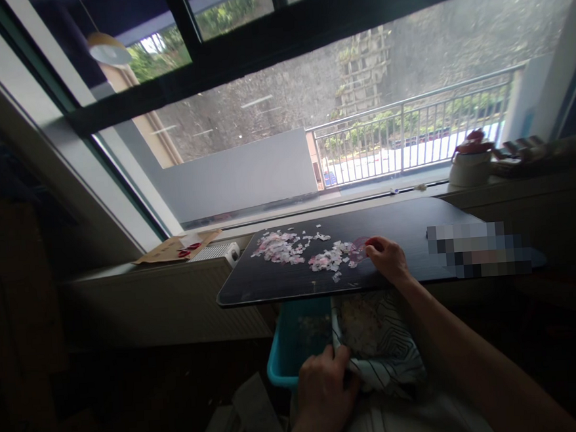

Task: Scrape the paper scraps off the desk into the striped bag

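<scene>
Right hand pinching pink translucent item, outline indistinct, at edge of pale scraps on worktop; left hand at patterned cloth, fingertips partly hidden, grip cannot be told; worktop's right end pixelated

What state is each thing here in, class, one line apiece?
Right hand: closed on pink see-through item
Left hand: closed on edge of patterned cloth
Pale scraps: loose, in two heaps
Dark tabletop: scattered with scraps
Teal basin: uncovered, partly under tabletop
White container: upright
Red item: flat on brown paper
</scene>
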Action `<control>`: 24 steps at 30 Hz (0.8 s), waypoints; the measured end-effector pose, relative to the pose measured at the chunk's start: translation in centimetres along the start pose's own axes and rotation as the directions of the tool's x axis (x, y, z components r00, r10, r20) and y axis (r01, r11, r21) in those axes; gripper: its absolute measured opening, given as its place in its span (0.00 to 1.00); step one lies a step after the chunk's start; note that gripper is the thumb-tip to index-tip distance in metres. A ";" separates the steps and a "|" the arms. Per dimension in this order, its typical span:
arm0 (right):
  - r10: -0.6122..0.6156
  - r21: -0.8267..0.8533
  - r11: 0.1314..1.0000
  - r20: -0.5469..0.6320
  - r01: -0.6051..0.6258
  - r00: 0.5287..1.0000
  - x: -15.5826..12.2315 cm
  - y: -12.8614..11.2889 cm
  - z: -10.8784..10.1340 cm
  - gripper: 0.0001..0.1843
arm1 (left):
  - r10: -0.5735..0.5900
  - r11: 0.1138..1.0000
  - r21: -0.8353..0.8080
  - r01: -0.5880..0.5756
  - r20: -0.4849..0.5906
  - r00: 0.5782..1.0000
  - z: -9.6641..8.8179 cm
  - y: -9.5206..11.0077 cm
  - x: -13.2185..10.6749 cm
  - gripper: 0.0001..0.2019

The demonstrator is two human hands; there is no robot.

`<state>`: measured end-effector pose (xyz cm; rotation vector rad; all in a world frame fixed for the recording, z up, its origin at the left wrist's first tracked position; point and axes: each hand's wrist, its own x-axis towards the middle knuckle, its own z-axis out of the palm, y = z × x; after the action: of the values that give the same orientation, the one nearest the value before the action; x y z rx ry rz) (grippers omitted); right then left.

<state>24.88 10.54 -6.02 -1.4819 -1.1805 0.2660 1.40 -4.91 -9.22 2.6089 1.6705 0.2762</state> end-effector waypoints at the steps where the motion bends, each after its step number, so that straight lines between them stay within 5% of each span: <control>1: -0.009 -0.001 1.000 0.014 0.009 1.000 0.0 0.0 0.0 0.11 | 0.006 1.000 -0.002 -0.006 -0.002 1.000 0.0 0.0 0.0 0.06; 24: -0.015 -0.068 0.998 -0.028 0.013 1.000 -0.2 -0.4 -0.2 0.12 | 0.026 1.000 -0.009 -0.026 -0.047 0.999 0.4 -0.3 -0.1 0.05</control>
<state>24.74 10.16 -5.74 -1.5316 -1.1867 0.1965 1.19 -4.87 -9.66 2.6389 1.6460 0.3487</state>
